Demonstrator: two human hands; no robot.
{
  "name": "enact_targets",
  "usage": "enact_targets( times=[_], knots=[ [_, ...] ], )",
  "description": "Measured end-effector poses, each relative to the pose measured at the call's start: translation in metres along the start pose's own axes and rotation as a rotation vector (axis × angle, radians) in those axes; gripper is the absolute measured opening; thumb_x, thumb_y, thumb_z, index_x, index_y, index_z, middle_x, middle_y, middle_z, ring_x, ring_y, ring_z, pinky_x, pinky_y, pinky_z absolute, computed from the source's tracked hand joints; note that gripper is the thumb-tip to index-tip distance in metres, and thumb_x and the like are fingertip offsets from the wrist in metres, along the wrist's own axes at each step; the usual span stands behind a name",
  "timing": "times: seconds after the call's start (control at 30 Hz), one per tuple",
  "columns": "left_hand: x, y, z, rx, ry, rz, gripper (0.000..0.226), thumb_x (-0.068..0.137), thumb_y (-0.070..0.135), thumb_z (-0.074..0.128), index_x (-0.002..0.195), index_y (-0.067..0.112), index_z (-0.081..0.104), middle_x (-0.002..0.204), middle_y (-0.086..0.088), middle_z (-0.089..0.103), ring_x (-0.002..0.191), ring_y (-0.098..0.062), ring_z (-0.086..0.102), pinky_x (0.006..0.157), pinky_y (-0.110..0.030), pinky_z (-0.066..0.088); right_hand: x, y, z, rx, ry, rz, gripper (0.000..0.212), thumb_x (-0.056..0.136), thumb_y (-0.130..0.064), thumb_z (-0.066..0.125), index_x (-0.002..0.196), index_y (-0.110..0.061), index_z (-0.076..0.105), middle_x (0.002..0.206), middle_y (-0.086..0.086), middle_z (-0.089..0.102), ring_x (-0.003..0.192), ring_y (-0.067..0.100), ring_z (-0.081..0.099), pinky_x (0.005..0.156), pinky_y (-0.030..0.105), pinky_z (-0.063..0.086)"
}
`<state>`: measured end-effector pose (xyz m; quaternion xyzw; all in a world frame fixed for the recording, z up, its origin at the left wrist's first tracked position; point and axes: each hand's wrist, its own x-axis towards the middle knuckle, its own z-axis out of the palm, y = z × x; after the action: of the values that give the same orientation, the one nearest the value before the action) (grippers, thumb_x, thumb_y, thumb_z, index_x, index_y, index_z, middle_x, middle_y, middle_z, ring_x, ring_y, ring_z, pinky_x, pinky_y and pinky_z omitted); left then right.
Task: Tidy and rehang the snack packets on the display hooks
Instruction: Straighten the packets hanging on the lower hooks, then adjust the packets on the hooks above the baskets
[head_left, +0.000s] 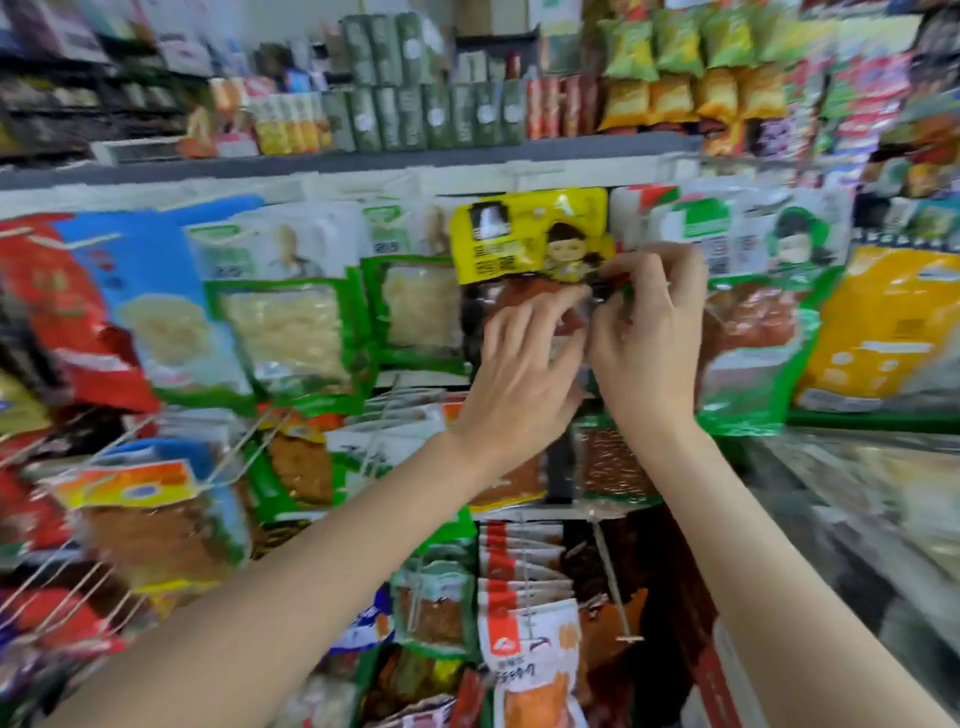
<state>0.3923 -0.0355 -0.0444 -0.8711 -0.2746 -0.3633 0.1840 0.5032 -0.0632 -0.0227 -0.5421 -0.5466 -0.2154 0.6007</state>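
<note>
Yellow-headed snack packet (524, 234) on the top row

It hung upright under the shelf edge, clear lower half showing reddish-brown contents, green packets (410, 306) at its nine and three o'clock.

A: Is the picture bright?

B: Yes. The light is even and soft all over, and there are almost no dark shadows.

A: Is it sharp?

B: No. Nearly all of it is blurry and smeared. The far top shelf (332, 161) is fuzzy, and the writing on the packets cannot be read.

A: What looks clearest?

B: The yellow packet (524, 234) in the middle, but it is soft too.

A: Any shine?

B: White glare sits on the shiny green packet (748, 374) on the right.

A: Are the edges straight?

B: No. The shelf line bends, and the left side looks stretched.
</note>
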Motion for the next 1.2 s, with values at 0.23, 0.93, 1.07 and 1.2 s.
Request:
enact_targets(
  times=[0.23,0.93,1.07,1.2],
  knots=[
    [-0.121,-0.106,-0.069,0.171,-0.121,-0.311,0.038,0.073,0.017,0.038,0.108,0.012,0.053,0.127,-0.012,0.043,0.109,-0.029,0.040,0.091,-0.040,0.032,-0.049,-0.100,0.083,0.160,-0.341,-0.152,0.026,0.078,-0.009,0.036,0.089,0.002,0.057,0.093,0.020,0.051,0.082,0.036,0.054,0.071,0.032,0.037],
    [-0.379,-0.303,-0.246,0.137,-0.620,-0.673,0.044,0.092,0.019,0.042,0.136,0.015,0.039,0.149,0.001,0.023,0.133,-0.020,0.030,0.106,-0.042,0.024,-0.226,-0.328,0.241,-0.044,-1.361,-0.084,0.038,0.090,-0.007,0.047,0.128,-0.008,0.049,0.150,0.010,0.023,0.134,0.036,0.032,0.107,0.041,0.035],
    [-0.392,-0.320,-0.245,0.089,-0.646,-0.686,0.044,0.092,0.017,0.042,0.136,0.013,0.041,0.153,0.002,0.016,0.136,-0.020,0.025,0.108,-0.044,0.022,-0.225,-0.326,0.261,-0.197,-1.348,-0.085,0.037,0.091,-0.008,0.046,0.128,-0.007,0.047,0.157,0.008,0.003,0.144,0.032,0.009,0.112,0.043,0.025],
    [-0.394,-0.345,-0.248,0.070,-0.666,-0.690,0.042,0.093,0.017,0.042,0.135,0.013,0.043,0.154,0.002,0.012,0.134,-0.021,0.028,0.107,-0.044,0.025,-0.211,-0.322,0.295,-0.225,-1.269,0.012,0.027,0.090,-0.007,0.047,0.117,-0.003,0.053,0.157,0.011,0.005,0.137,0.033,0.030,0.101,0.038,0.037]
  ],
)
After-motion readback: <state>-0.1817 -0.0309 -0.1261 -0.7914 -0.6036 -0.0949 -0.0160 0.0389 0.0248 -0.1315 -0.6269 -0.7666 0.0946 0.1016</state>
